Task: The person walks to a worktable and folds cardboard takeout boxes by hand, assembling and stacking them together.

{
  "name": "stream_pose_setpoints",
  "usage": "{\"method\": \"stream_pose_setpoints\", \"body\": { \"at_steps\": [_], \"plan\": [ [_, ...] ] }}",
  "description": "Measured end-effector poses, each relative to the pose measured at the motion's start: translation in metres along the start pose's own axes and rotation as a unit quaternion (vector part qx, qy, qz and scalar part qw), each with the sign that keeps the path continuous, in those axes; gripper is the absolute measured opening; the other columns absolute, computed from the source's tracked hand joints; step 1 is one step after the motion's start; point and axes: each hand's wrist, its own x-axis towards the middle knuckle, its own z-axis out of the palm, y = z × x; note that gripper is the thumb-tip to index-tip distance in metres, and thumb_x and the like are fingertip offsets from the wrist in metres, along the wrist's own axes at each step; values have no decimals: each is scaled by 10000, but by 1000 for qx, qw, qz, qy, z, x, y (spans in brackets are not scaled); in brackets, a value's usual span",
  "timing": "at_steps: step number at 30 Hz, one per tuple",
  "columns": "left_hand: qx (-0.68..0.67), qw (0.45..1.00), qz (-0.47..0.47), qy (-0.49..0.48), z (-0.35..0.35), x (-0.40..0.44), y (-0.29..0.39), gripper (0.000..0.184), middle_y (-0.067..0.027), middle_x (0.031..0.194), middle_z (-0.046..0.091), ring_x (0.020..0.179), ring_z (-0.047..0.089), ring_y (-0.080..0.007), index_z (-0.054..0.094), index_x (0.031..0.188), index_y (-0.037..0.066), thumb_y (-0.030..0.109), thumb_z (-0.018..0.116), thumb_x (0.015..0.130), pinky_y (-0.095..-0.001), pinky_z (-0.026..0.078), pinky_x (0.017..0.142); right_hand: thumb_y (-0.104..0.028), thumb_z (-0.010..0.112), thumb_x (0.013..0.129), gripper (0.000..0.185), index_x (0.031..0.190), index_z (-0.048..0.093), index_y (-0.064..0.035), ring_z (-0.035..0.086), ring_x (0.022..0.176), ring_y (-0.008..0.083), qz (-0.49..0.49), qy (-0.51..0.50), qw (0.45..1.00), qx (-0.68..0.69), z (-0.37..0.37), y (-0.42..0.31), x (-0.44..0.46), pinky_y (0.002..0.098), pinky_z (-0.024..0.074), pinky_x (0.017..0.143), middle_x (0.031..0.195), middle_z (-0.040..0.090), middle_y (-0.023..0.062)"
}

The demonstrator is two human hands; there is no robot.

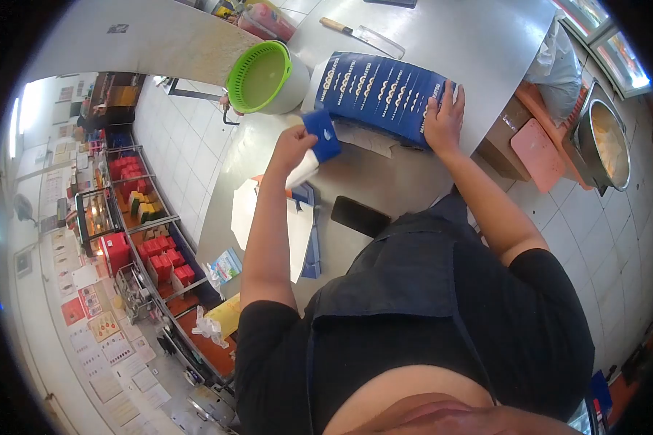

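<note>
A long blue carton (381,90) with white lettering lies on the steel table, its near side partly in shadow. My right hand (446,119) grips the carton's right end, fingers over the top edge. Pinched in my left hand (294,148) is a blue piece of card (322,135) with a small white mark, just off the carton's left corner. Whether this card is joined to the carton, I cannot tell. Beneath my left forearm lie flat white-and-blue cardboard pieces (303,232). A black phone (360,216) rests near my apron.
A white tub with a green strainer rim (286,67) stands left of the carton. Behind it lies a cleaver (370,38) with a wooden handle. On the right are a pink board (537,155) and a metal pot (604,141). Shelves with red packs (163,259) are at left.
</note>
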Motion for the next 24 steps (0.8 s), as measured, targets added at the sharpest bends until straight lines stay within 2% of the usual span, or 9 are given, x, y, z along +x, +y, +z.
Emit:
{"method": "stream_pose_setpoints", "body": {
  "at_steps": [5, 8, 9, 10, 13, 15, 18, 22, 24],
  "plan": [
    [160, 983, -53, -78, -12, -78, -3, 230, -33, 687, 594, 688, 568, -126, 622, 784, 33, 210, 740, 871, -317, 477, 676, -267, 556, 1057, 631, 1611, 322, -77, 280, 1496, 516, -18, -11, 998, 66, 0, 5, 9, 563, 289, 1217, 1636, 195, 337],
    [304, 952, -9, 31, -21, -90, 25, 326, -152, 811, 716, 801, 701, -289, 663, 858, 8, 307, 790, 882, -408, 530, 760, -258, 557, 1068, 622, 1612, 322, -71, 238, 1524, 492, -12, -22, 994, 109, 0, 5, 10, 530, 278, 1233, 1641, 173, 339],
    [260, 963, 36, 62, -24, -81, 37, 372, -176, 860, 717, 848, 704, -335, 667, 913, -7, 346, 783, 902, -421, 534, 787, -261, 555, 1074, 618, 1614, 321, -71, 219, 1538, 479, -9, -27, 992, 124, 0, 5, 9, 517, 271, 1241, 1644, 163, 341],
    [233, 967, 33, 95, -25, -65, 36, 361, -134, 974, 754, 950, 717, -241, 696, 1011, -4, 344, 764, 938, -385, 541, 894, -248, 558, 1069, 621, 1613, 318, -67, 233, 1528, 491, -8, -30, 991, 128, -1, 5, 7, 520, 280, 1236, 1633, 174, 349],
    [131, 966, 122, 187, -4, 1, 41, 491, -167, 1192, 738, 1141, 681, -261, 686, 1225, -25, 386, 745, 963, -359, 500, 1011, -245, 568, 1063, 639, 1616, 302, -67, 264, 1513, 502, -8, -34, 990, 139, -3, 4, 8, 515, 289, 1233, 1617, 186, 363],
    [36, 970, 89, 223, 21, 52, 26, 539, -174, 1192, 742, 1114, 691, -271, 666, 1296, -34, 396, 730, 977, -354, 499, 1016, -259, 572, 1063, 648, 1622, 295, -79, 268, 1516, 489, 3, -35, 991, 127, 1, 6, 9, 507, 285, 1237, 1618, 206, 351],
    [32, 996, 54, 60, 33, 81, 43, 580, -150, 1144, 751, 1041, 702, -246, 642, 1337, -44, 408, 724, 984, -355, 522, 983, -278, 566, 1069, 654, 1631, 284, -98, 278, 1518, 465, 18, -30, 989, 140, 2, 11, 12, 503, 283, 1238, 1610, 253, 332],
    [-36, 985, 95, 137, 34, 79, 61, 362, -164, 1126, 757, 952, 732, -210, 726, 1149, -53, 243, 775, 946, -336, 567, 847, -298, 546, 1082, 644, 1641, 280, -120, 292, 1519, 433, 67, -20, 981, 183, -3, 15, 13, 494, 283, 1239, 1602, 313, 302],
    [-14, 974, 177, 143, 40, 74, 89, 199, -108, 1086, 757, 919, 713, -173, 764, 1085, 17, 133, 766, 923, -305, 557, 820, -319, 517, 1097, 621, 1640, 291, -120, 342, 1496, 402, 118, -23, 961, 248, -15, 15, 22, 453, 285, 1239, 1602, 336, 272]
  ]
}}
